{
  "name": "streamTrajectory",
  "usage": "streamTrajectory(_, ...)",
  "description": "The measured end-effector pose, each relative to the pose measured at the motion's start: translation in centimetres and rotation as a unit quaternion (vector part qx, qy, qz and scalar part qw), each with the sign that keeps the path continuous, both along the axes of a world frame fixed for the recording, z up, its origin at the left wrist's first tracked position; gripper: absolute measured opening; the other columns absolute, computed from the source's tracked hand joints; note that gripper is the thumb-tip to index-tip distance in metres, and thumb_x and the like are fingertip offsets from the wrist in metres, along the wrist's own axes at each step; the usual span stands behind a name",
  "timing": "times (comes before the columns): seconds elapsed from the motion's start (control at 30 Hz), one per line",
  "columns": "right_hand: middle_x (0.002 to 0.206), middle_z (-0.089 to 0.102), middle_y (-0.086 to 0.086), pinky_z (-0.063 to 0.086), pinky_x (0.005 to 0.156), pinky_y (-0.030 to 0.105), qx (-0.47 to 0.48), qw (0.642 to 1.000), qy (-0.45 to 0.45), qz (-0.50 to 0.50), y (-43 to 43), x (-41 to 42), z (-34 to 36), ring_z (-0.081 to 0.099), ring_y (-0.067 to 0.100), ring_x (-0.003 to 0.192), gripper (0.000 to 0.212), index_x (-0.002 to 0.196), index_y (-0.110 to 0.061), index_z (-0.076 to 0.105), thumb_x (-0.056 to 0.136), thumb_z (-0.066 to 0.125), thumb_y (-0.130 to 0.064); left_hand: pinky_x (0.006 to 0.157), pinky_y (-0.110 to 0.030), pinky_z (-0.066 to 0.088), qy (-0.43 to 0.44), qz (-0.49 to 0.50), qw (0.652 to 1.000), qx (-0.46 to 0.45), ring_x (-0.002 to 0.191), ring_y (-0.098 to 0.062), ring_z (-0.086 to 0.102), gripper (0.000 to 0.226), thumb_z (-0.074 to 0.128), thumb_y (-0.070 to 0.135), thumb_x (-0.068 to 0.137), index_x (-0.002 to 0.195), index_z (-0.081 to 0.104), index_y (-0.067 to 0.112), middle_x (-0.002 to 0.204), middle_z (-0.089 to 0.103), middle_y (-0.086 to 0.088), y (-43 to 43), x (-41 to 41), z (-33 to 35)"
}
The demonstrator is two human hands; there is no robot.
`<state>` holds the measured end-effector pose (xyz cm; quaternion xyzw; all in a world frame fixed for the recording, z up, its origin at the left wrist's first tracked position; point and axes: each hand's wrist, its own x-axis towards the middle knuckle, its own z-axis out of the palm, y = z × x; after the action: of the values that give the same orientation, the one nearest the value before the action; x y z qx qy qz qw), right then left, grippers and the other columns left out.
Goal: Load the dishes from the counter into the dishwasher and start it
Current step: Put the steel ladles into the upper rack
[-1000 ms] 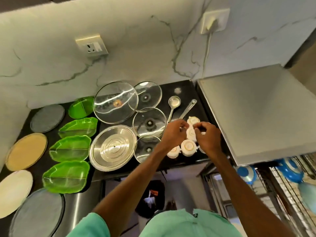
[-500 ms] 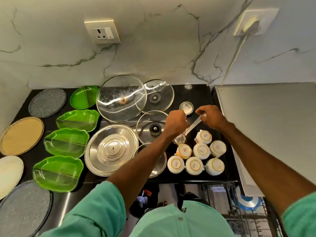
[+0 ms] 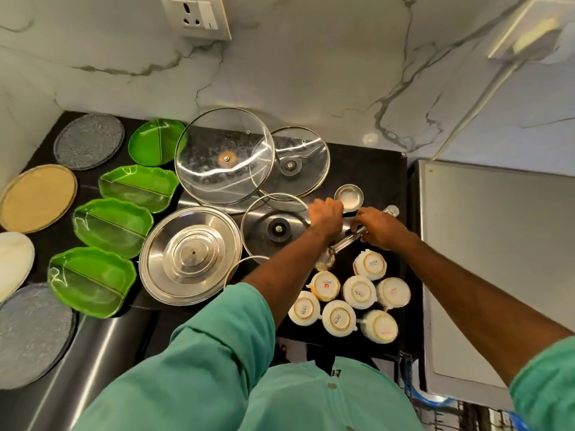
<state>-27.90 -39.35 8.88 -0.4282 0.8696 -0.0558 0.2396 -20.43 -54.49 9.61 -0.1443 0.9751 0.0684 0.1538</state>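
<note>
Head view. Loading barely begun: cups [image 3: 357, 292], lids [image 3: 190, 259], plates [image 3: 93, 281] all on the desk [image 3: 384, 169]. My right hand [image 3: 384, 228] grips a ladle [image 3: 345, 244] near the right edge; my left hand [image 3: 326, 216] curls at a second ladle [image 3: 349, 197], hold unclear.

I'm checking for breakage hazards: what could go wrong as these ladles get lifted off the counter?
1. The long ladle, gripped by the right hand, has its bowl right beside the upturned cups; swinging it out might topple one.
2. The left hand sits over the rim of a glass lid crowded against other lids; a nudge could set them sliding.
</note>
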Motion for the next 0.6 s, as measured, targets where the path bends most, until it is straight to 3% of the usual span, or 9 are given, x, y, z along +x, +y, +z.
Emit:
streamTrajectory(0.1, 0.112, 0.065, 0.002, 0.051, 0.082, 0.032, -0.002, 0.999, 0.034, 0.017, 0.4, -0.3, -0.3, 0.061, 0.022, 0.102, 0.023, 0.101, -0.020, 0.072, 0.081, 0.080, -0.016, 0.092, -0.037, 0.048, -0.005, -0.005, 0.999, -0.034, 0.119, -0.028, 0.058, 0.034, 0.058, 0.025, 0.097, 0.130, 0.055, 0.018, 0.128, 0.060, -0.005, 0.5, -0.2, -0.6)
streamTrajectory(0.23, 0.107, 0.065, 0.001, 0.047, 0.075, 0.028, 0.022, 0.997, 0.077, 0.009, 1.3, -1.2, -0.6, 0.061, 0.020, 0.098, 0.027, 0.105, -0.022, 0.072, 0.080, 0.082, -0.018, 0.090, -0.036, 0.050, 0.004, 0.018, 1.000, -0.016, 0.117, -0.028, 0.061, 0.035, 0.061, 0.021, 0.095, 0.128, 0.055, 0.016, 0.126, 0.061, -0.007, 0.9, -1.0, -0.7)
streamTrajectory(0.47, 0.113, 0.063, 0.003, 0.046, 0.092, 0.038, 0.054, 0.990, 0.131, 0.019, 3.3, -3.1, -0.9, 0.057, 0.023, 0.110, 0.029, 0.113, -0.023, 0.067, 0.086, 0.077, -0.025, 0.089, -0.042, 0.052, 0.036, 0.128, 0.986, 0.097, 0.111, -0.033, 0.062, 0.030, 0.062, 0.013, 0.090, 0.119, 0.056, 0.010, 0.121, 0.060, -0.013, 1.5, -2.6, -1.0)
streamTrajectory(0.6, 0.105, 0.063, -0.001, 0.041, 0.096, 0.040, 0.054, 0.996, 0.074, 0.004, 3.7, -4.3, -0.5, 0.055, 0.021, 0.107, 0.017, 0.097, -0.025, 0.061, 0.087, 0.074, -0.024, 0.081, -0.042, 0.058, 0.053, 0.172, 0.975, 0.132, 0.102, -0.034, 0.066, 0.026, 0.068, 0.009, 0.085, 0.111, 0.061, 0.008, 0.112, 0.066, -0.012, 1.7, -3.6, -0.1)
